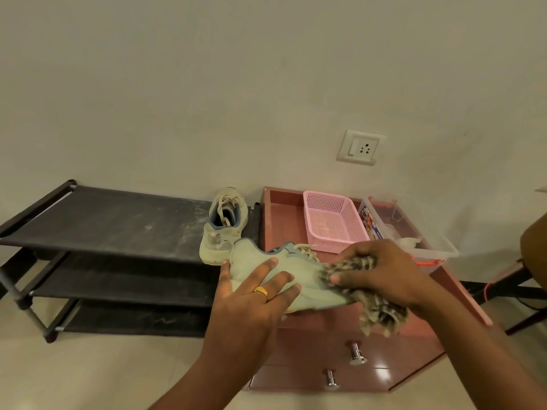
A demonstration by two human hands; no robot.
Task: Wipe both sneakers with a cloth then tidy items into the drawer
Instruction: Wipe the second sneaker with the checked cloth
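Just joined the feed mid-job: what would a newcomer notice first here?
At centre, the left hand lies flat on a pale sneaker above the reddish drawer unit, while the right hand grips a checked cloth against its toe end. Behind, the second sneaker stands on the black shoe rack's top shelf, and a pink basket sits on the unit.

My left hand (251,294) wears a gold ring (261,291) on one finger (a plain band, a little broader on top). My right hand (381,273) is bare, nails short, and both forearms (219,365) are uncovered to the picture's edge.
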